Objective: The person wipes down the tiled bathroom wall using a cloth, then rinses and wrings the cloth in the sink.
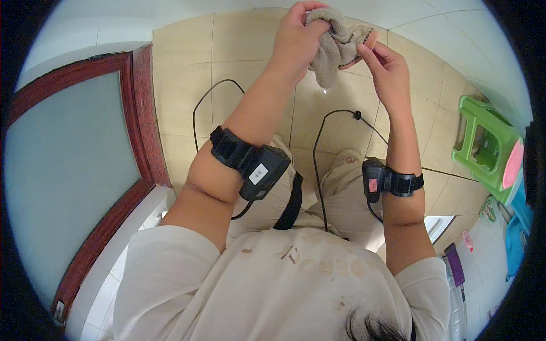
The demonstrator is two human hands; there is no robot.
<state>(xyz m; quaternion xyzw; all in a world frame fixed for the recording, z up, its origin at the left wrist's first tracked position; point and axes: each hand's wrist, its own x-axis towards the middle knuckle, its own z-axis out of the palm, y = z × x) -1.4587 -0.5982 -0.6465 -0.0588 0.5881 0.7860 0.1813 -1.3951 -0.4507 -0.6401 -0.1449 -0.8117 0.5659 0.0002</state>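
A crumpled grey-beige cloth [327,54], towel-like in texture, is held up at the top of the head view. My left hand [296,37] is closed round its left side, with the thumb pressed over a fold. Along the right edge of the cloth runs a peach-coloured trim with a row of dark marks. My right hand [389,68] pinches that edge between thumb and fingers. One end of the cloth hangs down between both hands. Black straps with small boxes, a left one [250,162] and a right one [389,181], are fastened round my forearms.
A green plastic stool [467,128] with a pink patch stands at the right by the tiled wall. Blue plastic items [515,244] and a purple-headed tool [454,264] are below it. Black cables [316,142] loop over the beige tiles. A red-brown framed door [128,108] is at the left.
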